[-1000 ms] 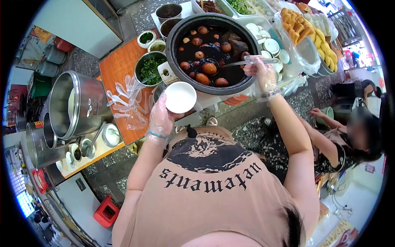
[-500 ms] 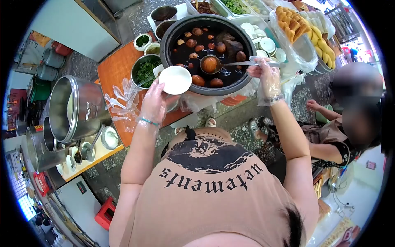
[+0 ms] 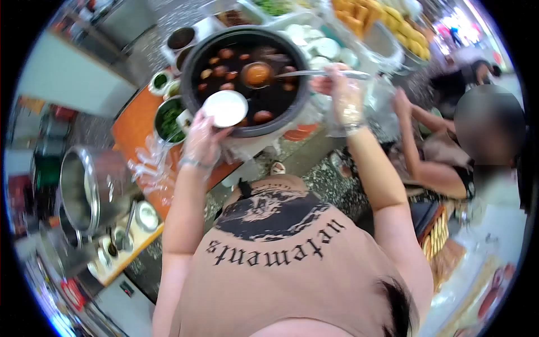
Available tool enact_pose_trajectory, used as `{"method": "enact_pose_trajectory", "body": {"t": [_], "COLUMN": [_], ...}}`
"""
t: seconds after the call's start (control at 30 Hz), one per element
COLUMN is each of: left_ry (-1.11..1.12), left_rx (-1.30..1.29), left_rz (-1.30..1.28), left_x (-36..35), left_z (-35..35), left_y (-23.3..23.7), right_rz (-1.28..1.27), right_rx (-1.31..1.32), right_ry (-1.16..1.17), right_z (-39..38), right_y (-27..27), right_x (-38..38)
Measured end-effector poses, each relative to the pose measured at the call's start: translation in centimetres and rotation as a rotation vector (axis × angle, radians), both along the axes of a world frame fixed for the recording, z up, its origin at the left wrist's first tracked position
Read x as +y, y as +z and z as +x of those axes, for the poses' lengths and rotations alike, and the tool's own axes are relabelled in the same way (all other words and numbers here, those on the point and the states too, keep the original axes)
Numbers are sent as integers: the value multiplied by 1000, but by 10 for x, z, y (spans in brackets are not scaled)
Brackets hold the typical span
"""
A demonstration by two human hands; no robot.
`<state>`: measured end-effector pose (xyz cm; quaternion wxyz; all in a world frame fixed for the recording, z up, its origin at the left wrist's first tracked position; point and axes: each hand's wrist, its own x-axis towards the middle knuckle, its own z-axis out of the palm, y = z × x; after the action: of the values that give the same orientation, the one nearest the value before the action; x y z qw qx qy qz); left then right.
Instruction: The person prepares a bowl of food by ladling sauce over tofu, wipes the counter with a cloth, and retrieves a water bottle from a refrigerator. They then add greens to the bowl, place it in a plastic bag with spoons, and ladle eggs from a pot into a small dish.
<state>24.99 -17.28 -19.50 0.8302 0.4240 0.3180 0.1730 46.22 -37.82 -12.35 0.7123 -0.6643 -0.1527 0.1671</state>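
In the head view, my left hand (image 3: 202, 140), in a clear plastic glove, grips a small white bowl (image 3: 226, 109) over the near left rim of a large dark pot (image 3: 242, 132). Brown eggs (image 3: 263, 116) sit in the pot's dark broth. My right hand (image 3: 339, 92), also gloved, is closed around the handle of a metal ladle (image 3: 306, 73). One brown egg (image 3: 257, 73) rests in the ladle's cup, over or at the broth; blur hides which. The bowl and ladle are apart.
Left of the pot are a bowl of chopped greens (image 3: 169, 121) and clear plastic spoons (image 3: 151, 163). White lids (image 3: 324, 49) and fried dough sticks (image 3: 353, 17) lie to the right. Another person's hand (image 3: 401, 104) is near a plastic bag (image 3: 377, 98). A steel pot (image 3: 90, 188) stands left.
The view has shifted and blurred. My left hand has brought the bowl further over the pot. The ladle with the egg sits farther back. The other person has reached toward the plastic bag.
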Motion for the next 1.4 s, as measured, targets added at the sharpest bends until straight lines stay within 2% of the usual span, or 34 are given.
{"method": "enact_pose_trajectory", "body": {"t": [0.07, 0.4, 0.5, 0.63, 0.67, 0.77, 0.93, 1.03, 1.13, 1.17, 1.23, 1.3, 1.37, 1.4], "left_ry": [-13, 10, -4, 22, 7, 41, 3, -21, -40, -29, -33, -26, -52, -59], "left_rx": [-23, 2, -21, -21, -47, -34, -5, -12, -12, -11, -30, -39, -62, -47], "left_rz": [-34, -28, -44, -56, -66, -74, -61, -30, -90, -87, -110, -112, -112, -120], "left_x": [2, -2, -6, -14, -13, -10, -10, -16, -9, -8, -6, -4, -3, -4], "left_z": [-10, -21, -17, -18, -20, -28, -2, 21, 37, 39, 42, 41, 38, 37], "left_y": [-7, -6, -4, -1, -1, -6, -7, 12, 5, 5, 3, 3, 2, 6], "right_rz": [106, 55, 113, 138, 51, 51, 79, 97, -58, -54, -182, -165, 14, -29], "right_rx": [45, 65, 94, 91, 88, 46, 35, -80, -399, -399, -1149, -1127, -1209, -1101], "right_ry": [-21, -60, -45, -83, -77, -48, -21, -2, 234, 244, 536, 533, 340, 298], "right_z": [1, 10, 12, 11, 9, 14, -9, -38, -57, -58, -58, -59, -52, -49], "right_y": [-10, -16, -20, -16, -8, -11, 11, 15, 10, 11, 13, 10, 3, -3], "right_x": [-9, -25, -24, -28, -28, -31, -18, -15, -20, -21, -23, -24, -22, -26]}}
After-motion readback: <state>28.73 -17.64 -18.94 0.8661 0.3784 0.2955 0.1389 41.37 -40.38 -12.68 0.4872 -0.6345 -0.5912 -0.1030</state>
